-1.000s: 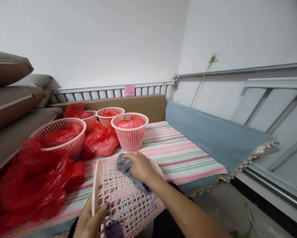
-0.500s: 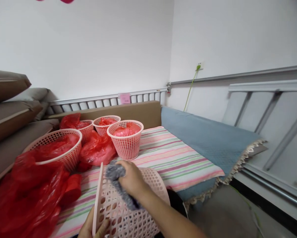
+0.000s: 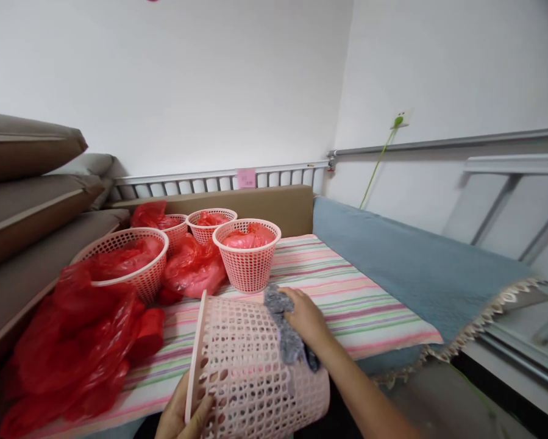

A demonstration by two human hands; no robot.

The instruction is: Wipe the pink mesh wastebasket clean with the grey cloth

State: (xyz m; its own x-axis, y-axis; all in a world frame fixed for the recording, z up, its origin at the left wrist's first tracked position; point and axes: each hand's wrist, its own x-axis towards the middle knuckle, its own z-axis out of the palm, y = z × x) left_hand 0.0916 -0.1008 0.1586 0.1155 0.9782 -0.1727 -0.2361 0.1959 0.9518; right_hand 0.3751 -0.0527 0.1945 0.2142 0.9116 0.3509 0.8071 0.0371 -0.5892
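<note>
A pink perforated plastic basket (image 3: 241, 360) lies tilted on its side close to me, its rim toward the left. My left hand (image 3: 186, 408) grips that rim at the lower left, thumb on the outer wall. In my right hand (image 3: 303, 317) is a bunched grey cloth (image 3: 285, 332), pressed against the upper side of the basket near its base. The cloth hangs down over the basket wall. Just beyond stands an upright pink basket (image 3: 249, 268) with red plastic bags inside.
More pink baskets (image 3: 148, 277) holding red bags stand at the back left. Loose red plastic bags (image 3: 72, 353) and a red roll (image 3: 150, 332) lie on the striped cloth (image 3: 347, 292). Stacked cushions (image 3: 31, 201) line the left; a blue cover (image 3: 406, 256) drapes the right side.
My right hand has moved the grey cloth from near the basket's rim rightward toward its base. The basket has turned slightly, and the view has shifted left.
</note>
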